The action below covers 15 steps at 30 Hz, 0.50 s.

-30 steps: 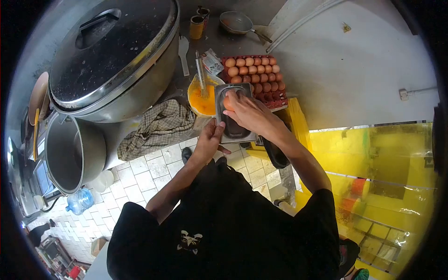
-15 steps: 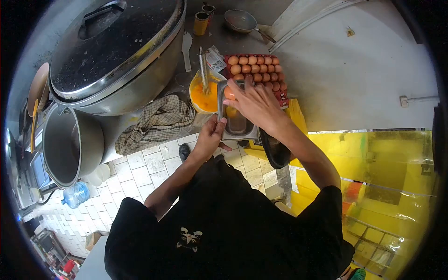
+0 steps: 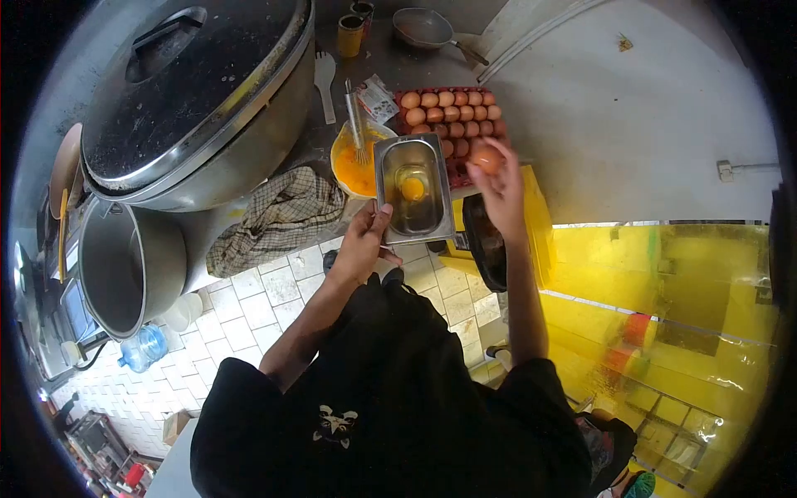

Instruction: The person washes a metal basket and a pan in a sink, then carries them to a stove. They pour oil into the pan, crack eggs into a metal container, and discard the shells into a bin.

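pan [image 3: 433, 217] is showing silver-grey, yolk [image 3: 413, 188] in it glowing orange-yellow. held egg [image 3: 486, 158] is reading brown, matching the eggs [image 3: 452, 106] sitting in the dark red tray [image 3: 459, 172]. mix [image 3: 357, 173] in the bowl [image 3: 335, 158] is looking deep yellow-orange. cloth [image 3: 278, 217] is showing a beige-and-brown check. pot [image 3: 249, 145] is reading dull grey, lid [image 3: 191, 83] going near black with pale speckling. tiles [image 3: 266, 303] are looking off-white with dark grout lines. shirt [image 3: 398, 390] is showing black with a small white print. cup [image 3: 350, 35] is reading yellow, bottle [image 3: 143, 353] blue.
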{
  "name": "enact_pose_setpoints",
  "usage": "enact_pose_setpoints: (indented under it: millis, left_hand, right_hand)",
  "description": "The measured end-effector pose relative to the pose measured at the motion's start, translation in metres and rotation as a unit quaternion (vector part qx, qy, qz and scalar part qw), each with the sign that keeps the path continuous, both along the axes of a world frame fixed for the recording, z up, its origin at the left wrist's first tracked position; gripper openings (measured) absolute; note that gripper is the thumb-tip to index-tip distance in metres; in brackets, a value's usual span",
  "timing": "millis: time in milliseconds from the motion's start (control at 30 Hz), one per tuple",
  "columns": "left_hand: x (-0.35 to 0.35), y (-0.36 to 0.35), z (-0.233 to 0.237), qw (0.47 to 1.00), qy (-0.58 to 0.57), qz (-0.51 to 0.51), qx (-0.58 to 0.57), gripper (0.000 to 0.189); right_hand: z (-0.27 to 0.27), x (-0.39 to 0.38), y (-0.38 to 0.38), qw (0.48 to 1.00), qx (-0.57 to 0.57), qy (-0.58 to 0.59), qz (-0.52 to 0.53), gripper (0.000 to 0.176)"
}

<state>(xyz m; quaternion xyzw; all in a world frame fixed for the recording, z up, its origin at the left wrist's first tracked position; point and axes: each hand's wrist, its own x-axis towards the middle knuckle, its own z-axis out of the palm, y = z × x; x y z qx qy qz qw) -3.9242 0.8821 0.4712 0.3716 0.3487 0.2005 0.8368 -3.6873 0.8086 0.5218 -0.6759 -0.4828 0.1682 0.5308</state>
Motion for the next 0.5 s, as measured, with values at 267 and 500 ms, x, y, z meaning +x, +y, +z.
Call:
enact_pose_setpoints:
  millis: [267, 500]
  left_hand:
    - [-0.011, 0.023, -0.006, 0.987, -0.057, 0.029, -0.15, 0.033]
    - [-0.026, 0.026, -0.052, 0.727, -0.388, 0.058, -0.563, 0.036]
  right_hand:
    - [-0.182, 0.095, -0.109, 0.871, -0.26, -0.239, -0.342, 0.048]
    - [-0.1, 0.055, 0.036, 0.971, -0.17, -0.148, -0.08, 0.03]
